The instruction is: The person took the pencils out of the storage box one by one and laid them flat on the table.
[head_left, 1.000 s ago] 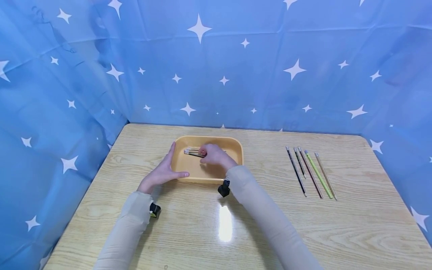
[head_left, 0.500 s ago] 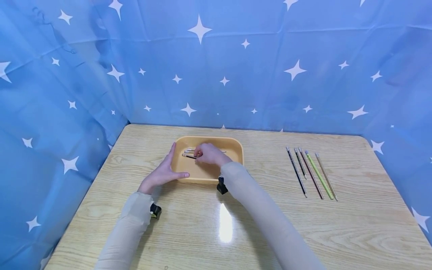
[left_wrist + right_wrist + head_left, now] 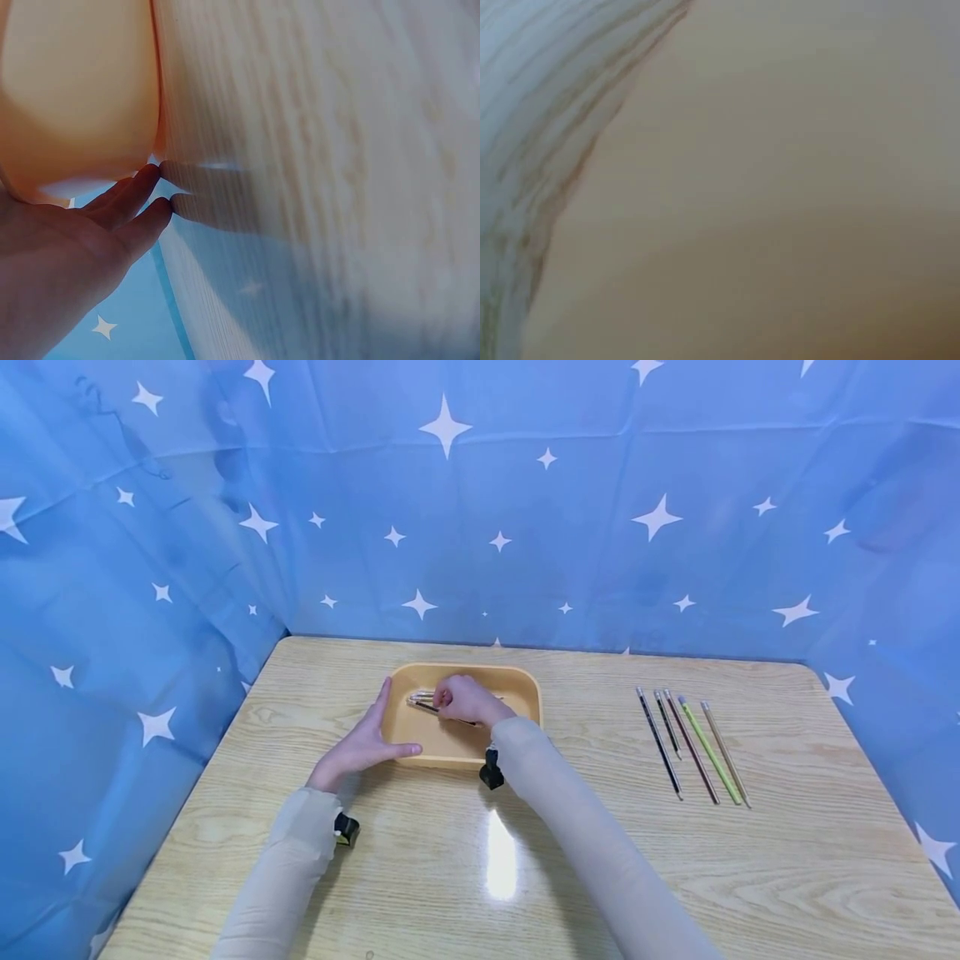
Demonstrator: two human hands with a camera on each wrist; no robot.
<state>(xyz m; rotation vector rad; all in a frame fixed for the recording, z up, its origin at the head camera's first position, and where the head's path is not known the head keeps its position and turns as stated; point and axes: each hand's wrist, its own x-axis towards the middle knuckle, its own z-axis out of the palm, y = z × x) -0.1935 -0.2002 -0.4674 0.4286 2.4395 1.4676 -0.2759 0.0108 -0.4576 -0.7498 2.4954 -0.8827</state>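
Near the back of the table, in the head view, stands a shallow orange-tan plastic tray (image 3: pixel 450 761). Several pencils lie in it, partly covered by my right hand (image 3: pixel 467 700). That hand reaches inside and pinches a dark pencil (image 3: pixel 423 705), which slants beneath the fingers; its fingertips are mostly hidden. My left hand (image 3: pixel 365 738) rests against the tray's left end, thumb at the near rim. In the left wrist view the straight fingers (image 3: pixel 139 196) of the left hand touch the tray's outer side (image 3: pixel 82 97). Only the blurred tray wall (image 3: pixel 765 165) fills the right wrist view.
To the right on the wooden table (image 3: pixel 600 860) several pencils lie roughly side by side, among them a black pencil (image 3: pixel 658 742) and a lime-green pencil (image 3: pixel 709 750). A blue star-patterned cloth (image 3: pixel 555 527) hangs behind the table and at its sides.
My right hand has shifted slightly left and away inside the tray, and the dark pencil under it has moved and turned slightly. The left hand stays in place.
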